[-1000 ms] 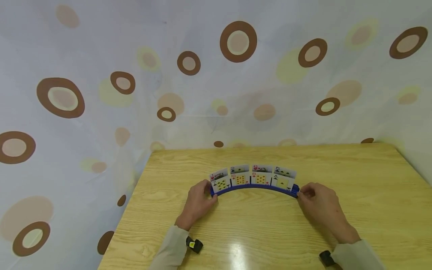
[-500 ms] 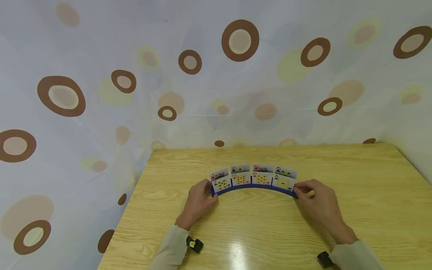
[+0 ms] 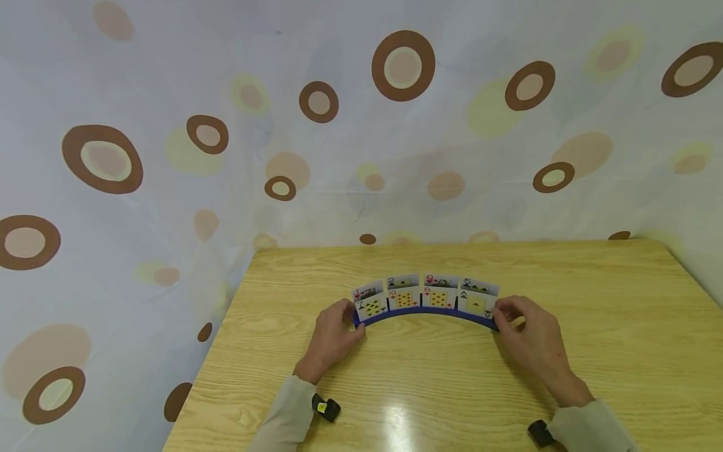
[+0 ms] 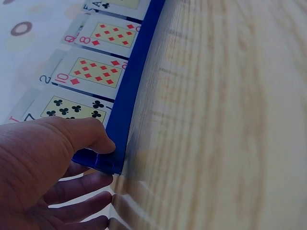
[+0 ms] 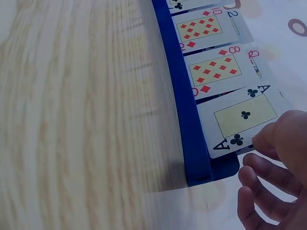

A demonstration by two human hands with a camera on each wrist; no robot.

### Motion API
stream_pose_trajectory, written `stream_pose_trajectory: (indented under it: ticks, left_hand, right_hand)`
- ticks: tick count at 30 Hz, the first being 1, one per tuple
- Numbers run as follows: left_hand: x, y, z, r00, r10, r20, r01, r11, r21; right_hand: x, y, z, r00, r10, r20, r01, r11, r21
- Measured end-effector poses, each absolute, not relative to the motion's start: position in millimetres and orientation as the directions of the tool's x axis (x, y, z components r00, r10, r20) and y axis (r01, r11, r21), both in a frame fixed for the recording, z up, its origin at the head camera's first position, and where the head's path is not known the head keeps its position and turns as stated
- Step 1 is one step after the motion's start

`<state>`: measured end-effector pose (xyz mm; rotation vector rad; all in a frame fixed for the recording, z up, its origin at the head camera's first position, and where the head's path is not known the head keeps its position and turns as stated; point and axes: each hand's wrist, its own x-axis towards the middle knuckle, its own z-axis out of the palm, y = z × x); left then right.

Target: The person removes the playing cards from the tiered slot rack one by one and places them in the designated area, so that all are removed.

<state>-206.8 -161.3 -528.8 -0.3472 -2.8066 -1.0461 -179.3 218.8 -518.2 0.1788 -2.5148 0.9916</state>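
Head view: the rack [image 3: 426, 310] stands on the surface [image 3: 429, 376], holding cards [image 3: 404, 299], left hand [image 3: 330, 334] and right hand [image 3: 533, 334] at its ends. Left wrist view: the grip is closed, clasping the rack's end. Right wrist view: the grip pinches the ace [image 5: 242, 117] near the rack's opposite end.

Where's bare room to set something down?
Bare tabletop lies behind the blue holder, toward the patterned backdrop; before it, between left hand and right hand; and outside either hand. Crowded: the blue holder, with overlapping cards.
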Motion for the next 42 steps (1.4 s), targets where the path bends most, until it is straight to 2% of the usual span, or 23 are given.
stream_pose_trajectory:
  ticks: [8,16,27,42]
  left_hand:
    - [-209,-161,-530,-0.964,0.176,0.198,0.263,0.729,0.632]
    - [-207,-162,-530,-0.970,0.165,0.178,0.242,0.732,0.637]
    - [-206,-162,-530,-0.972,0.162,0.172,0.236,0.714,0.659]
    - [-207,-163,-533,-0.972,0.159,0.175,0.236,0.711,0.663]
  right_hand:
    - [-172,212,-512,-0.902,0.061,0.427,-0.272,0.688,-0.673]
    - [-152,188,-515,-0.982,-0.064,0.176,-0.180,0.586,-0.790]
    - [-137,165,-520,-0.990,-0.130,-0.063,-0.025,0.582,-0.813]
    - [-130,151,-523,-0.991,-0.132,-0.032,-0.074,0.722,-0.688]
